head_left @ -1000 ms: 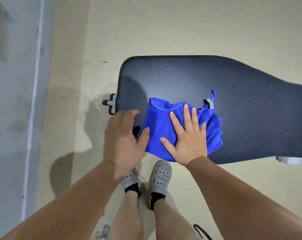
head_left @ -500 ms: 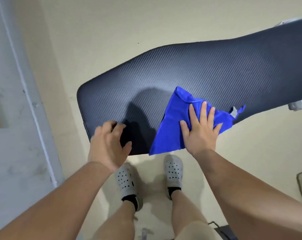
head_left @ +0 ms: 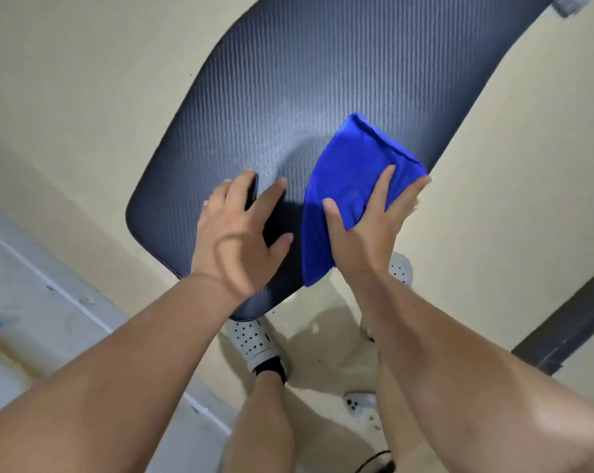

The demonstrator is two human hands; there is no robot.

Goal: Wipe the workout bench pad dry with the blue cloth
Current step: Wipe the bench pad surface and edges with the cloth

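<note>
Fingers (head_left: 387, 186) of the right hand (head_left: 363, 230) are lying spread and flat, pressing the blue cloth (head_left: 346, 186) onto the bench pad (head_left: 322, 80) without gripping it. I am seeing the cloth folded, bright blue, sitting at the pad's right edge, its near end hanging past the near rim. Left hand (head_left: 237, 240) is resting open on the dark ribbed pad, holding nothing. White perforated shoes (head_left: 251, 339) are showing below.

The dark ribbed bench pad (head_left: 322, 80) carries the blue cloth (head_left: 346, 186) near its edge.
</note>
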